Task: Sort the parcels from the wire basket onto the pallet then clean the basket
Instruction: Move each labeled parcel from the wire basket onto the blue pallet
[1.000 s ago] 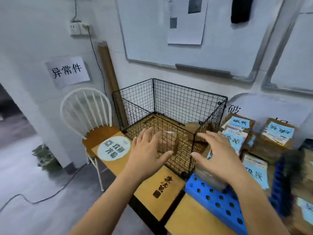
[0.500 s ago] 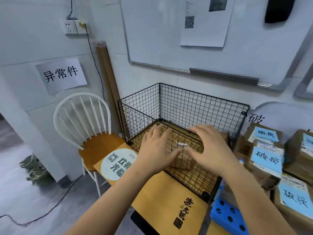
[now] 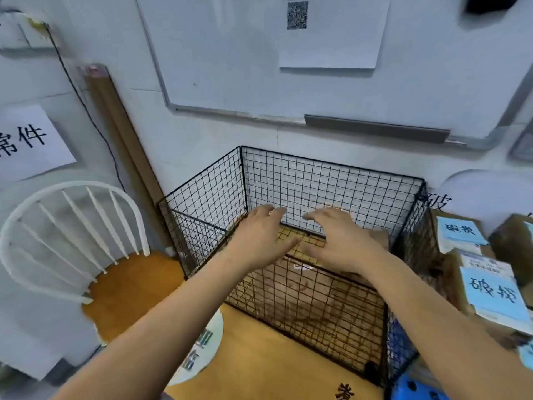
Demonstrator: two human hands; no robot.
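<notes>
A black wire basket (image 3: 331, 180) stands on a yellow wooden table (image 3: 265, 359) against the wall. Inside it lies a brown cardboard parcel (image 3: 305, 293), partly hidden by my hands and the mesh. My left hand (image 3: 259, 235) and my right hand (image 3: 337, 238) both hover over the open top of the basket, side by side, fingers spread and holding nothing. A corner of the blue plastic pallet (image 3: 415, 389) shows at the bottom right.
A white chair with an orange seat (image 3: 86, 255) stands left of the table. Several cardboard parcels with blue labels (image 3: 490, 290) are stacked right of the basket. A whiteboard (image 3: 288, 67) hangs on the wall behind.
The view has moved closer and left. Both hands have reached forward from the basket's front side to above its open top, coming nearer to each other.
</notes>
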